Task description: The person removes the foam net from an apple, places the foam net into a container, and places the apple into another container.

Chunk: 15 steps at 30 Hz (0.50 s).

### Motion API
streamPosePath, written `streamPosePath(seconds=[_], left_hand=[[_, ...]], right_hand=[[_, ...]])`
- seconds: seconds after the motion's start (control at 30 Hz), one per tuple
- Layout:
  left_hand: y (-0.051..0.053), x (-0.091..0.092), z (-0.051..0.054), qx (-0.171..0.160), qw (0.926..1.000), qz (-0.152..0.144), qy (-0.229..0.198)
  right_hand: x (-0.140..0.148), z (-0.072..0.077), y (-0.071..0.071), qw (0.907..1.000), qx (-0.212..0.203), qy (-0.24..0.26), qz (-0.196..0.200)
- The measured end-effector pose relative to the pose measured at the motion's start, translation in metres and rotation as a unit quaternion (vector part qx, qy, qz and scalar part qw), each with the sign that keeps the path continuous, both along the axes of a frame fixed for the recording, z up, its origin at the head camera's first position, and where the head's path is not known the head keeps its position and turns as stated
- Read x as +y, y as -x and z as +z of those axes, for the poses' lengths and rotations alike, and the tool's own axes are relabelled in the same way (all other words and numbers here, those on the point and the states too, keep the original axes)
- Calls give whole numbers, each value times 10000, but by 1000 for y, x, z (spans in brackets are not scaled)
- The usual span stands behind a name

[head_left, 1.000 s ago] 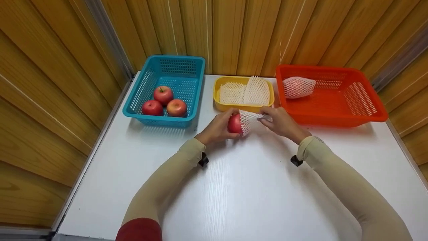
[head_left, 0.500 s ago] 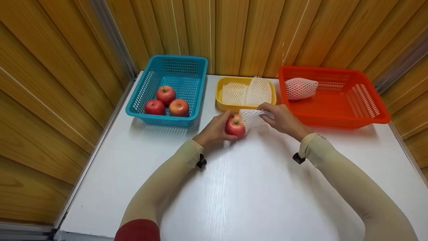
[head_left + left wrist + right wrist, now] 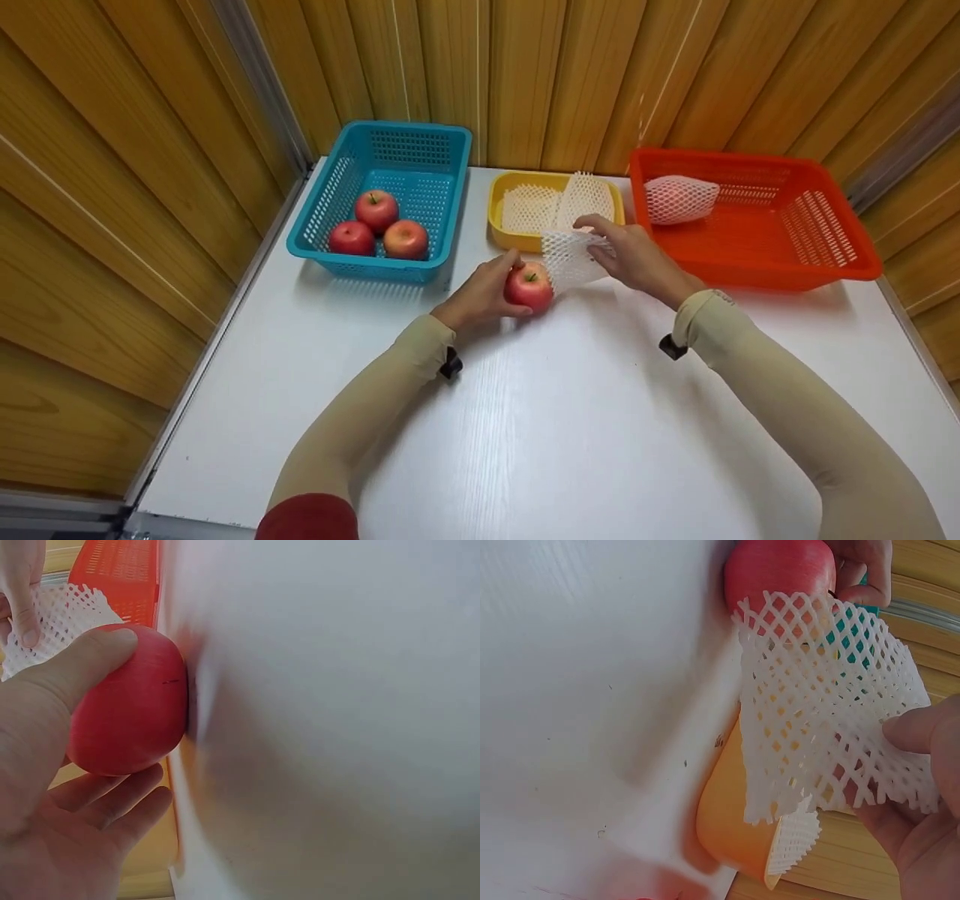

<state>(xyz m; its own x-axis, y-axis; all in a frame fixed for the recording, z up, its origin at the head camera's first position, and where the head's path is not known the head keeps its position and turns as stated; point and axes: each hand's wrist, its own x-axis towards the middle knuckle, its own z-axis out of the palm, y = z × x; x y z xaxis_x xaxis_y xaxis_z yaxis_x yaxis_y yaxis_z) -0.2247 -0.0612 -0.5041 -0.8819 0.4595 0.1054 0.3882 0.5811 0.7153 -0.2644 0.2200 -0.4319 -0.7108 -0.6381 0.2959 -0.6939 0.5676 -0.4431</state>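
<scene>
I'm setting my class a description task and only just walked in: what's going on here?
A person grips a red apple with the left hand and pinches a white foam net in the right hand, its edge close by the apple, which is mostly bare. Three more apples sit in the blue basket, other nets in the yellow tray, and one netted fruit in the red basket.
</scene>
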Motion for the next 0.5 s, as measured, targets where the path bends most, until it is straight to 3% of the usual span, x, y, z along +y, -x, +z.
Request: streamPosePath(seconds=[0.33, 0.5], left_hand=[[0, -1, -2, 207, 9997, -80, -44], [0, 0, -2, 174, 9998, -71, -38]], right_hand=[[0, 15, 6, 9972, 414, -531, 329], [-2, 23, 10, 9946, 485, -874, 281]])
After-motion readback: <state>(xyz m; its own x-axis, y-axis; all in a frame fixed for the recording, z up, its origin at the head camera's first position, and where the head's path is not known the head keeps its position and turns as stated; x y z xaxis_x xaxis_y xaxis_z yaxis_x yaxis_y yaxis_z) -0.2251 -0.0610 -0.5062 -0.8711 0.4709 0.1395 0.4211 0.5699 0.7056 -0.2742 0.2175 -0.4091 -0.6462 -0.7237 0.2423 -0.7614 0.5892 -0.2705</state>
